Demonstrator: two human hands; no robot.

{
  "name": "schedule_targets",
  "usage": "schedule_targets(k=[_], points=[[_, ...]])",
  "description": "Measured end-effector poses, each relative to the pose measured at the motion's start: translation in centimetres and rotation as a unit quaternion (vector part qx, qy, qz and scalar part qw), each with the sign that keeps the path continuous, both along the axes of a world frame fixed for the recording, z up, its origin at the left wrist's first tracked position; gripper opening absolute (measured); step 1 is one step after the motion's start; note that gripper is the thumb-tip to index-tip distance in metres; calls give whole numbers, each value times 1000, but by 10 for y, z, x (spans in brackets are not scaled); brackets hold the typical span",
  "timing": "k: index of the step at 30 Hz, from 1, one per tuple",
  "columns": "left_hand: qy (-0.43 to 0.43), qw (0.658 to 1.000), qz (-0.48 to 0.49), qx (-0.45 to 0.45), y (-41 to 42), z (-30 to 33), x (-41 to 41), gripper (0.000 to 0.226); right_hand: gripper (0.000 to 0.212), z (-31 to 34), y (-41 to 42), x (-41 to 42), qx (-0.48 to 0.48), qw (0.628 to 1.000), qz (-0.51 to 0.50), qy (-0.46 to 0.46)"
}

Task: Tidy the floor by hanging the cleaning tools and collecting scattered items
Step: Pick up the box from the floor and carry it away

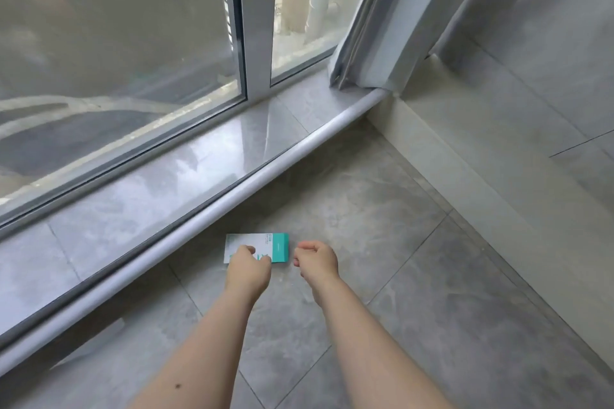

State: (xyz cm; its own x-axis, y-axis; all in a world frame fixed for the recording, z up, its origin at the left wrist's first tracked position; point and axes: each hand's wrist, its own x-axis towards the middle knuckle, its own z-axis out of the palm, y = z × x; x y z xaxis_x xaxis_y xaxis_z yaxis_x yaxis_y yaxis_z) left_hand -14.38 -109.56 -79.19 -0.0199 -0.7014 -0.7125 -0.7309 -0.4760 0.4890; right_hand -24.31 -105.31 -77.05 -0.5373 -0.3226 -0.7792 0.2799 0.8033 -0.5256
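A small flat box (270,244), white with a teal end, lies on the grey tiled floor (415,292) just in front of the window ledge. My left hand (247,267) reaches over its left part, fingers curled down onto it and covering its lower left corner. Whether the box is lifted off the floor I cannot tell. My right hand (315,261) hovers just right of the box, fingers loosely curled, holding nothing and not touching it.
A low grey stone ledge (172,183) with a rounded white edge runs along the window (116,43) on the left. Grey curtains (372,26) hang at the corner. A tiled wall with a pale skirting (465,176) bounds the right side.
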Motion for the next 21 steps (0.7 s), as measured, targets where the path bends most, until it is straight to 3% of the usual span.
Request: schedule_targets(k=[12,21], points=[[-80,994,33,-62,-35,-184,2,52,38,-205,-19,5,15,997,69,41],[-95,993,47,-48,-43,-251,11,66,46,-279,-37,11,18,995,72,61]])
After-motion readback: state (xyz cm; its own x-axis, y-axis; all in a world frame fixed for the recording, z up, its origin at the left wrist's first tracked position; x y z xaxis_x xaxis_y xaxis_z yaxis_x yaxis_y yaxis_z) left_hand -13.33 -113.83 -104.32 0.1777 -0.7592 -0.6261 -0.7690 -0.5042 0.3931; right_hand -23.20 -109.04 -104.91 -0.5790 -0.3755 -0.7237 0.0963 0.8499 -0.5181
